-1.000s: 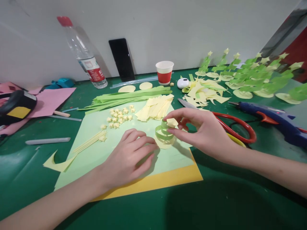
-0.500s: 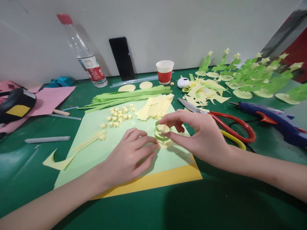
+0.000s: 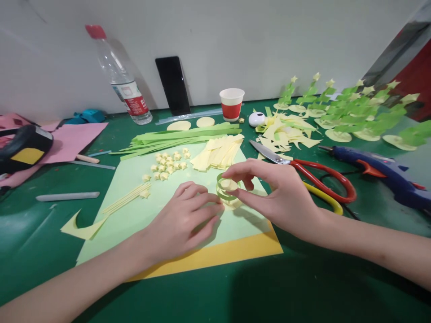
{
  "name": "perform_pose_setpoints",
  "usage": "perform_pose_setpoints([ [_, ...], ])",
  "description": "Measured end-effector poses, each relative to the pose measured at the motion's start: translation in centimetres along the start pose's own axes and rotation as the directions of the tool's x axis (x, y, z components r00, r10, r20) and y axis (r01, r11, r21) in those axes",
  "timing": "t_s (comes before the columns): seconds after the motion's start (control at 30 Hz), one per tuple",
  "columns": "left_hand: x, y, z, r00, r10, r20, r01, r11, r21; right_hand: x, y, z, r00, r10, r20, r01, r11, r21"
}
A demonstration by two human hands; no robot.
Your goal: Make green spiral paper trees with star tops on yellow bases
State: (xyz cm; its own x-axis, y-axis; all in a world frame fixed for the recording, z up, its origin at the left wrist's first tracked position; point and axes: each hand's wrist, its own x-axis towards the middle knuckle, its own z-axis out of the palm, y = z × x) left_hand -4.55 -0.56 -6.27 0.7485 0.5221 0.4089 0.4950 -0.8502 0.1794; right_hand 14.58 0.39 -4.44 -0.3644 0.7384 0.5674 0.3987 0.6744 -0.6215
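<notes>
My right hand (image 3: 269, 184) pinches the top of a curled green paper strip (image 3: 220, 192) between thumb and index finger. A pale yellow paper piece (image 3: 229, 185) shows at the top of the curl, by those fingertips. The strip stands on a round pale yellow paper base (image 3: 232, 205). At the left edge of that base, the curled fingers of my left hand (image 3: 191, 220) close on it, thumb side partly hidden. Underneath lies a light green sheet (image 3: 134, 229) over a yellow one (image 3: 235, 251).
Folded paper stars (image 3: 164, 167), green strips (image 3: 182, 136) and yellow strips (image 3: 217, 152) lie ahead. Scissors (image 3: 326, 179) and a glue gun (image 3: 373, 170) are right, below finished paper plants (image 3: 357, 112). A bottle (image 3: 131, 98), phone (image 3: 173, 85) and paper cup (image 3: 231, 107) stand behind.
The view has shifted slightly, so the background sits a little lower. My right hand and the top of the green curl are slightly lower; my left hand stays at the base.
</notes>
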Motion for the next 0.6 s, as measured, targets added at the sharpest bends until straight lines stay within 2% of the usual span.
perform_pose_setpoints([
  [0.13,-0.1,0.0,0.1,1.0,-0.013,0.009,0.014,1.0,-0.023,-0.1,-0.1,-0.2,0.996,0.092,0.019,-0.092,0.996,-0.001],
  [0.47,-0.4,-0.1,0.4,0.999,-0.026,-0.029,0.024,0.998,-0.065,-1.7,0.0,-2.0,0.97,0.228,0.082,-0.226,0.974,-0.029],
  [0.6,-0.5,-0.1,0.3,0.995,-0.031,-0.096,0.024,0.997,-0.077,-2.8,0.8,-2.8,0.959,0.272,0.08,-0.269,0.962,-0.052],
])
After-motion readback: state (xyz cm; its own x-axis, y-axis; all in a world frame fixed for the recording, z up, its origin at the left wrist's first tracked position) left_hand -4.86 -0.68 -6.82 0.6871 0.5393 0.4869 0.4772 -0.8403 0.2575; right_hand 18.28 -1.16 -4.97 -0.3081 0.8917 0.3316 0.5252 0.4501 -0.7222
